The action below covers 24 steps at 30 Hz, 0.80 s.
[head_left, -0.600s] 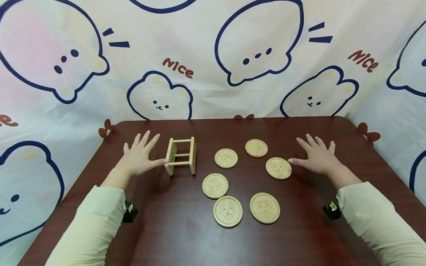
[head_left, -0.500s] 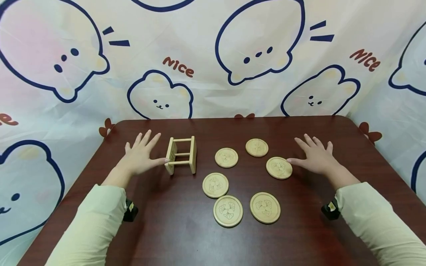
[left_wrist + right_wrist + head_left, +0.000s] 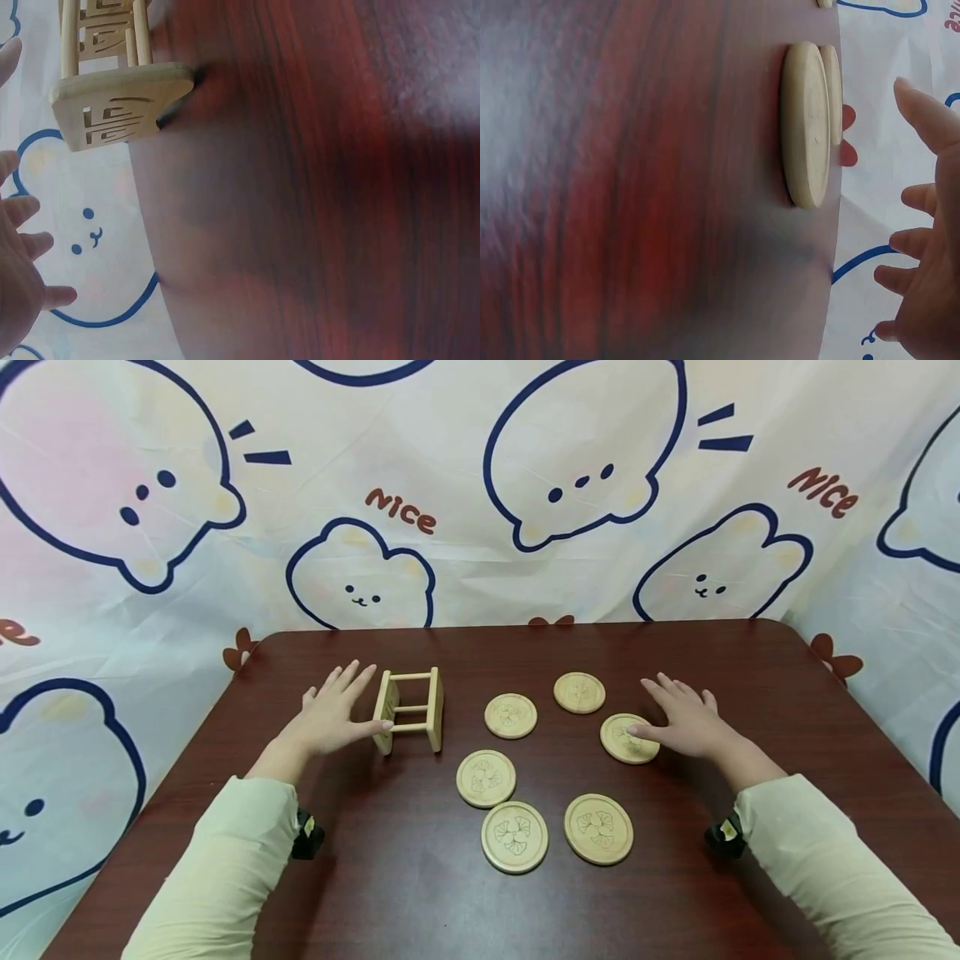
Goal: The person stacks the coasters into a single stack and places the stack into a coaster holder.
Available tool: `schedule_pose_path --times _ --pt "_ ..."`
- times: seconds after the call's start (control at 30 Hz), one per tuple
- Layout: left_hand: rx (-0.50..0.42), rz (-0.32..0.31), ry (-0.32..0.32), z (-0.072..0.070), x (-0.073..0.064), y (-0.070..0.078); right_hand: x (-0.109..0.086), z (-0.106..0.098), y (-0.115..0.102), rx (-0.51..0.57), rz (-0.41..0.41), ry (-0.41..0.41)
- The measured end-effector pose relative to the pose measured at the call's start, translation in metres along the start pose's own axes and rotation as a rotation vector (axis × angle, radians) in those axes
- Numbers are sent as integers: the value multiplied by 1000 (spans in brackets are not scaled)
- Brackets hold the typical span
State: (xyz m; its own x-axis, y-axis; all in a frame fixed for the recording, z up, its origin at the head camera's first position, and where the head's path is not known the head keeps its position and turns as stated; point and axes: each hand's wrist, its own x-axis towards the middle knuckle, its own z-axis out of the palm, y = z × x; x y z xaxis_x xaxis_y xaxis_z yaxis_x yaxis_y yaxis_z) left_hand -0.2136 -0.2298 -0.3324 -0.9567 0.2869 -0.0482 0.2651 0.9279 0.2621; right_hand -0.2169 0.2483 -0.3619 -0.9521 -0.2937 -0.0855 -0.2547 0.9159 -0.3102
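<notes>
In the head view a small wooden coaster rack [image 3: 435, 710] with side panels and crossbars stands on the left of the table. My left hand [image 3: 330, 717] hovers beside it, fingers spread, thumb overlapping its near left corner. Cut-out patterns show on the rack's side panel [image 3: 73, 126] in the left wrist view. On the right, my right hand [image 3: 688, 720] is held above the table with fingers extended, its thumb overlapping a round wooden coaster [image 3: 621, 745]. From the right wrist view, the thumb is apart from that thick-edged coaster [image 3: 804, 127]. Neither hand holds anything.
Several more engraved coasters lie flat between the hands: one at the back [image 3: 579, 693], one left of it [image 3: 510, 717], a nearly touching pair [image 3: 514, 837] nearer me and one at front right [image 3: 597, 829]. The dark brown table [image 3: 420, 893] ends at a patterned cloth [image 3: 465, 585].
Both hands have moved inward: the left one rightward along the rack, the right one leftward over the nearest coaster. The rack and coasters have stayed in place.
</notes>
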Motion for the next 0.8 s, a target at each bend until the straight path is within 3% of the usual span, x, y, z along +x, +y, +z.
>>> schedule_pose_path --times 0.3,0.8 --pt "-33 3 2 7 2 0 2 14 -3 54 -78 -25" --pt "-118 13 -7 19 9 -1 -1 17 -5 179 -138 -122"
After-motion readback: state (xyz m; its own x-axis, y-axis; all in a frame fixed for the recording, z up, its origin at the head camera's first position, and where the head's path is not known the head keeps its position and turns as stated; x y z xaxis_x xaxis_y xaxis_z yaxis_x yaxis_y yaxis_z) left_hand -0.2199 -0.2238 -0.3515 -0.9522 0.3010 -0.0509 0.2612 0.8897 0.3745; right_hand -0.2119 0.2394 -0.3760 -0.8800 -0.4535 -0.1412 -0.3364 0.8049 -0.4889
